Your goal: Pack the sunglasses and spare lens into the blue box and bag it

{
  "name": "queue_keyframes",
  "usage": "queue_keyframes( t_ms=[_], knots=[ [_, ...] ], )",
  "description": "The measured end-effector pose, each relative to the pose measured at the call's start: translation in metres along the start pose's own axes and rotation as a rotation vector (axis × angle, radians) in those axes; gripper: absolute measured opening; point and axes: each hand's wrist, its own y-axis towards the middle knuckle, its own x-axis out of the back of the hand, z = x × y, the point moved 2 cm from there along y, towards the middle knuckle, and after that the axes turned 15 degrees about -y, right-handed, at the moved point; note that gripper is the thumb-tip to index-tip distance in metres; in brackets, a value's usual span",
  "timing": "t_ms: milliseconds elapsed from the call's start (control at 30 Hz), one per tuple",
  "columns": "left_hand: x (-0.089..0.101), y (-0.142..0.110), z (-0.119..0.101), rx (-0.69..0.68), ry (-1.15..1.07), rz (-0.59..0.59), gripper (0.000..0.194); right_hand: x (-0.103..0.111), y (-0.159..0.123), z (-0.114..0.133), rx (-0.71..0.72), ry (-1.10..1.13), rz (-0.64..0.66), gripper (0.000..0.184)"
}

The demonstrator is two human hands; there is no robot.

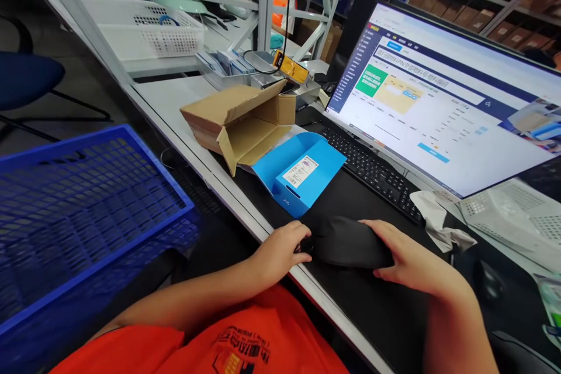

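A black soft-looking pouch (350, 242) lies on its side over the black desk mat, near the desk's front edge. My right hand (405, 251) is closed around its right end, thumb below and fingers above. At the left end, my left hand (287, 246) is closed in a pinch on a small black piece that looks like the pouch's end or cord. What the pouch contains is hidden. Just beyond my hands sits an open blue box (284, 178) with a white label. Behind it an open brown cardboard box (219, 108) lies with its flaps out.
A keyboard (372, 172) and a lit monitor (421, 105) stand at the back right. Crumpled white paper (433, 219) and a mouse (488, 280) are to the right. Left of the desk is a blue plastic crate (169, 193). A co-worker (284, 9) is beyond the frame posts.
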Motion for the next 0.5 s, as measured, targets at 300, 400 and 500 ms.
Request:
queue_keyframes(
  t_ms=[300, 400, 500],
  knots=[
    [0.019, -0.006, -0.003, -0.357, 0.059, -0.061, 0.03, -0.008, 0.005, 0.006, -0.025, -0.052, 0.011, 0.089],
    [0.015, 0.002, -0.041, -0.814, 0.356, -0.079, 0.028, -0.011, 0.007, 0.012, -0.018, -0.076, 0.013, 0.091],
    [-0.008, 0.023, -0.083, -1.155, 0.575, 0.037, 0.024, -0.017, 0.009, 0.015, 0.021, -0.1, -0.035, 0.09]
  ],
)
